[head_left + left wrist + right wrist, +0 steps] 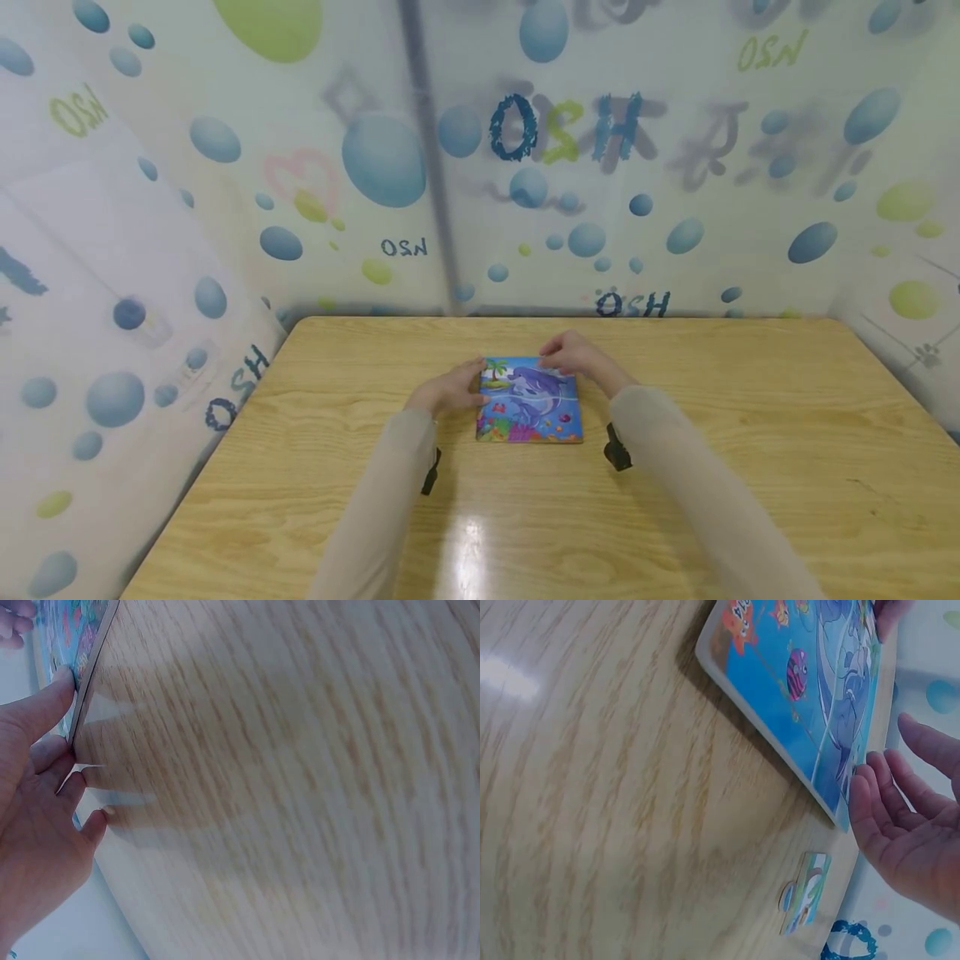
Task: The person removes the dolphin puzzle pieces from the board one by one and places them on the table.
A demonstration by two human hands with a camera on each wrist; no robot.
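Note:
A square picture puzzle (pixel 528 408) with two dolphins, a palm island and coral lies flat on the wooden table. My left hand (pixel 452 389) is at its left edge. In the left wrist view, the thumb (pixel 56 697) of that hand touches the puzzle's rim, and the other fingers rest beside the edge. Over the far right corner is my right hand (pixel 579 357), its fingers loosely bent and nothing seen between them. A small, colourful flat piece (pixel 804 894) lies apart on the table in the right wrist view; the right arm seems to hide it from the head view.
The wooden table (pixel 750 433) ends at a back edge against a pale wall covering (pixel 465 208) printed with blue and green spots and letters. Dark wrist straps (pixel 617 450) show below both sleeves. Light glares on the table's near part.

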